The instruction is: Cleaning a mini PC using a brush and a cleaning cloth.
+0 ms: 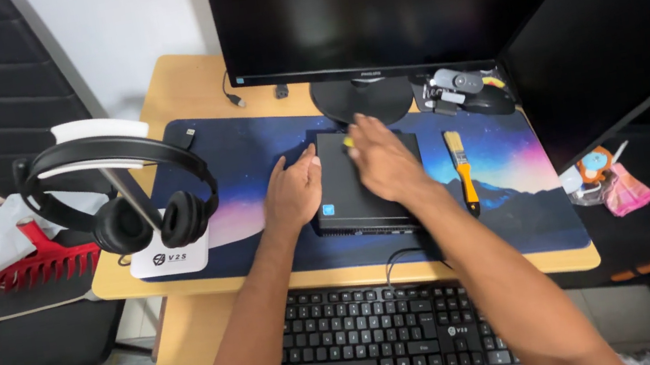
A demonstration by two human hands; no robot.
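A small black mini desktop computer (361, 189) lies flat on a blue and pink desk mat (252, 164) on the wooden counter (177, 84), just in front of the round foot of a dark monitor (366, 4). The left hand (295, 189) rests against the left edge of the case, fingers together and pressed to its side, bracing rather than gripping. The right hand (381, 160) lies palm-down across the top panel, fingers spread loosely and reaching toward the far edge; something small and yellow shows at the fingertips, too hidden to name. Neither hand is clamped round anything that I can see.

The step looks like steadying the case while working at its top or rear edge. To do it well, I judge the left hand should hold firm against the side so the box does not slide on the mat, while the right presses evenly and flat rather than on one corner. A cable leaves the near edge toward the black keyboard (386, 335); it should stay slack.

A yellow-handled paintbrush (462, 173) lies just right of the case, within easy reach. Headphones (120, 190) hang on a white stand at the mat's left end, well clear, and a webcam (458, 83) sits by the monitor foot.
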